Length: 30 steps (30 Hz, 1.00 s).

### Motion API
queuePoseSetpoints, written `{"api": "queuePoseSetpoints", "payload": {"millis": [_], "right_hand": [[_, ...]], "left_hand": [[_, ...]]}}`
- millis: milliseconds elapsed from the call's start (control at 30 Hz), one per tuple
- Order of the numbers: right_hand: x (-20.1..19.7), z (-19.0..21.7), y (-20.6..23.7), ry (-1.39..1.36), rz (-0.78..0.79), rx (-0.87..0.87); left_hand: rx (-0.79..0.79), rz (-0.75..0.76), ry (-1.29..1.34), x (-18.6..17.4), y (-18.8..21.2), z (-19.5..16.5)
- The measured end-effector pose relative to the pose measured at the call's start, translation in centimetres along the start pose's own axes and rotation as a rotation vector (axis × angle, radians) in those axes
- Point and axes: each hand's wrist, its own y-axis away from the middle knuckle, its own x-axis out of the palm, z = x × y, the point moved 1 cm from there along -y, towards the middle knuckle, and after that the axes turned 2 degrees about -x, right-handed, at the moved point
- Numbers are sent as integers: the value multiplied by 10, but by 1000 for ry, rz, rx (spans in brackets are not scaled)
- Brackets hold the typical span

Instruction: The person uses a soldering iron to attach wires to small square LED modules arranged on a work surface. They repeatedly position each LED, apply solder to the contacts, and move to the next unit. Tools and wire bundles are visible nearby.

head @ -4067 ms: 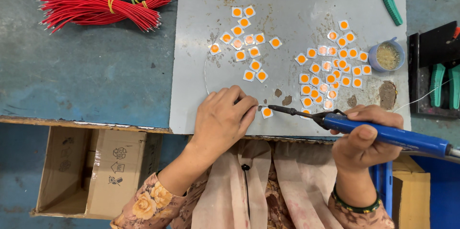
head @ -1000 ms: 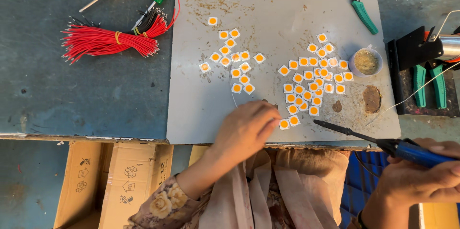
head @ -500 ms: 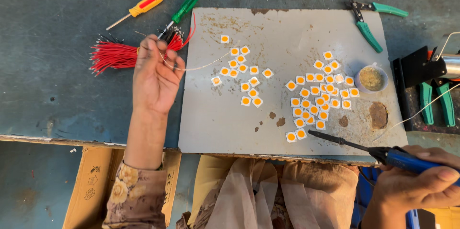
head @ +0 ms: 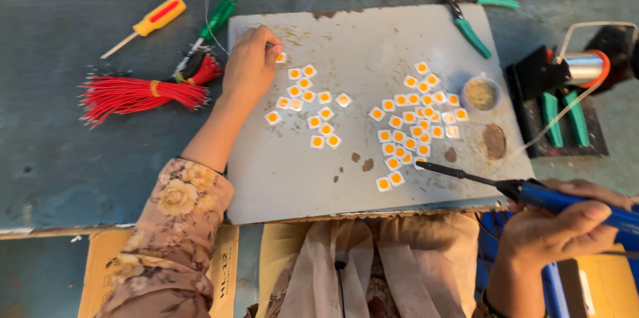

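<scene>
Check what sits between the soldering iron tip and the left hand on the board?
Head view: scattered white squares with orange centres lie between soldering iron tip and left hand, on grey board.

Matt grey scuffed metal work plate (head: 373,38); glossy blue plastic-handled soldering iron (head: 532,193) w/ dark metal tip; rough brown cardboard box (head: 219,265).

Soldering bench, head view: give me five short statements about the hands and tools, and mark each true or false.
1. The right hand grips a blue-handled soldering iron. True.
2. The left hand rests on the red wire bundle. False: it is over the grey board, fingertips by a small square chip.
3. The yellow screwdriver lies on the board. False: it lies off the board, on the table to its left.
4. Green-handled pliers lie at the board's top edge. True.
5. The iron's tip touches the small round tin. False: it sits apart, near the lowest chips.
</scene>
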Motion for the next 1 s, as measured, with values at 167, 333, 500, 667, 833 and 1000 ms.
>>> {"api": "queuePoseSetpoints", "payload": {"millis": [167, 333, 500, 667, 833, 1000], "right_hand": [[5, 16, -6, 41, 40, 14], [23, 9, -9, -50, -41, 90], [52, -6, -11, -201, 55, 114], [93, -6, -17, -209, 145, 113], [146, -2, -21, -183, 228, -3], [178, -4, -15, -189, 256, -23]], "left_hand": [[-50, 171, 87, 19, 9, 3], [-5, 283, 142, 10, 40, -28], [-34, 277, 198, -17, 55, -56], [-221, 304, 260, -34, 78, -73], [-359, 259, 252, -32, 100, -75], [-166, 216, 191, -23, 96, -71]]}}
